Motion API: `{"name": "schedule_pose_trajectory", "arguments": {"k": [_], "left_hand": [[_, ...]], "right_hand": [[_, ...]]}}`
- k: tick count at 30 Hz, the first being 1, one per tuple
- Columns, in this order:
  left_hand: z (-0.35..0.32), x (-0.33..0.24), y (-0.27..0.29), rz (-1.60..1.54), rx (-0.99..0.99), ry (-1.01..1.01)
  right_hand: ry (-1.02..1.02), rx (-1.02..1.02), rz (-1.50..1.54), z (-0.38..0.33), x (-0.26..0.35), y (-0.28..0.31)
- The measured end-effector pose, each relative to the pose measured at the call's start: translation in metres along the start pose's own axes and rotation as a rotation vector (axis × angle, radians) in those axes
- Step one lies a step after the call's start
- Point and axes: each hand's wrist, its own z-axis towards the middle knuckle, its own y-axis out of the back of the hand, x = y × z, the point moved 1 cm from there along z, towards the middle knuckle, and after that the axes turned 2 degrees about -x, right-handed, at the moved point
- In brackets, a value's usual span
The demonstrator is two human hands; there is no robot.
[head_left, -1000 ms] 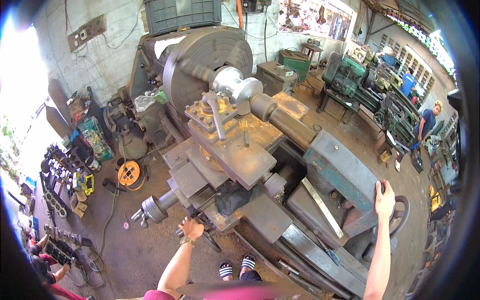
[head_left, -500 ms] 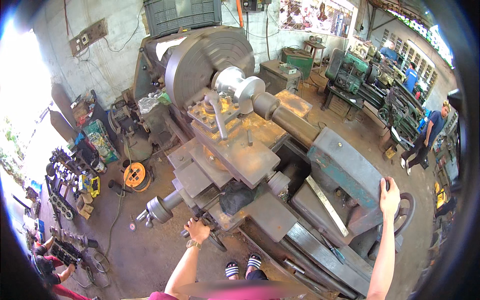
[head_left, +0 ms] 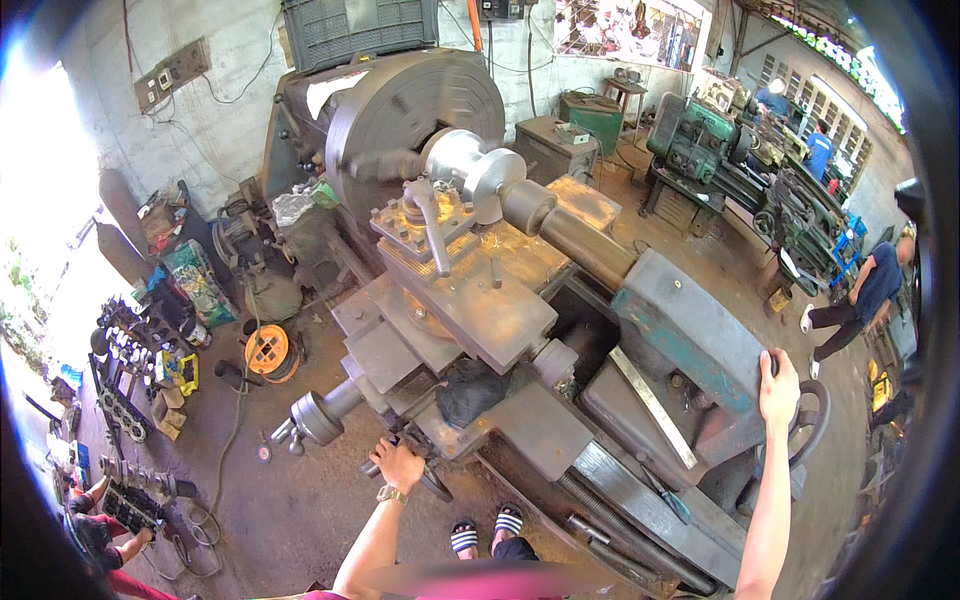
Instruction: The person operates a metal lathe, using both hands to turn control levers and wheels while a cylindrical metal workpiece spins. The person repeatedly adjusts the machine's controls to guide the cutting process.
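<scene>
A big grey lathe (head_left: 470,290) fills the middle of the view, with a large round faceplate (head_left: 415,125) at the back and a shiny metal workpiece (head_left: 470,170) mounted on it. My left hand (head_left: 398,465) grips a handwheel (head_left: 432,482) on the front of the carriage. My right hand (head_left: 779,388) holds the rim of the black tailstock handwheel (head_left: 812,425) at the right end. The tool post (head_left: 425,225) stands just in front of the workpiece. A dark rag (head_left: 470,390) lies on the carriage.
An orange cable reel (head_left: 267,352) and engine parts (head_left: 130,370) lie on the floor at left. A person crouches at lower left (head_left: 95,535). More green machines (head_left: 700,140) stand at the back right, where a person in blue (head_left: 865,295) bends over.
The view has shifted slightly; both hands stay on their handwheels. The person in blue at the right has moved a little.
</scene>
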Motion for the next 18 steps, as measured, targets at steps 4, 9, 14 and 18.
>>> {"name": "schedule_pose_trajectory", "arguments": {"k": [4,9,14,18], "left_hand": [[0.015,0.000,0.007,-0.017,0.130,0.065],[0.021,0.004,0.008,-0.051,0.225,0.066],[0.005,-0.003,0.000,0.022,0.013,0.043],[0.029,0.008,0.001,-0.116,0.212,0.125]], "right_hand": [[0.027,-0.011,0.015,-0.001,0.001,0.001],[0.006,-0.013,0.004,-0.001,0.001,0.001],[0.002,0.003,0.010,0.001,-0.002,-0.001],[0.004,-0.004,0.015,-0.001,-0.002,-0.001]]}}
